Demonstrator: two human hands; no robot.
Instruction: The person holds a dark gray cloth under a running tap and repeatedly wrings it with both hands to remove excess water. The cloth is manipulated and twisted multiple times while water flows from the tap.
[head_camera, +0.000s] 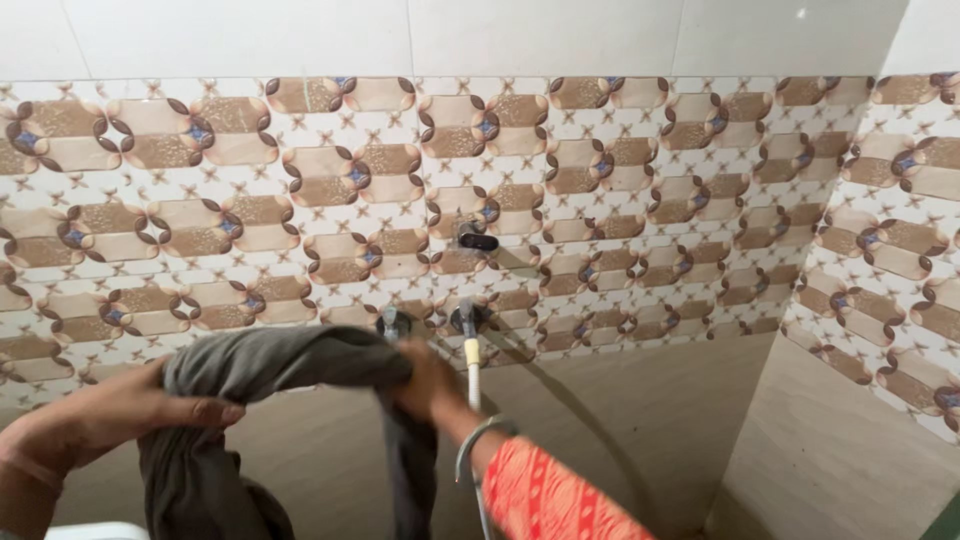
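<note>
At the lower left edge, a small part of a white object (95, 530) shows beneath the cloth; its kind cannot be told, nor whether it holds anything.

The left hand (130, 410) is closed around one end of a grey cloth (285, 362), thumb on top and fingers wrapped under. The cloth is stretched level between both hands in front of the wall, at the bottom-centre of the view. Two lengths of it hang downward: a wide one under the left hand and a narrower one under the right hand.

The right hand (425, 380) grips the other end of the cloth, fingers clenched into the fabric. A metal bangle (480, 440) sits on the right wrist, above a red patterned sleeve (555, 500).

Directly behind the right hand, two wall taps (465, 320) are mounted side by side on the patterned wall tiles (650, 180). A thin hose (472, 370) runs down from the right-hand tap, partly covered by the right wrist. A third fitting (476, 238) is mounted higher on the tiles. Plain beige tiles (830, 450) cover the lower wall and the corner at the right.
</note>
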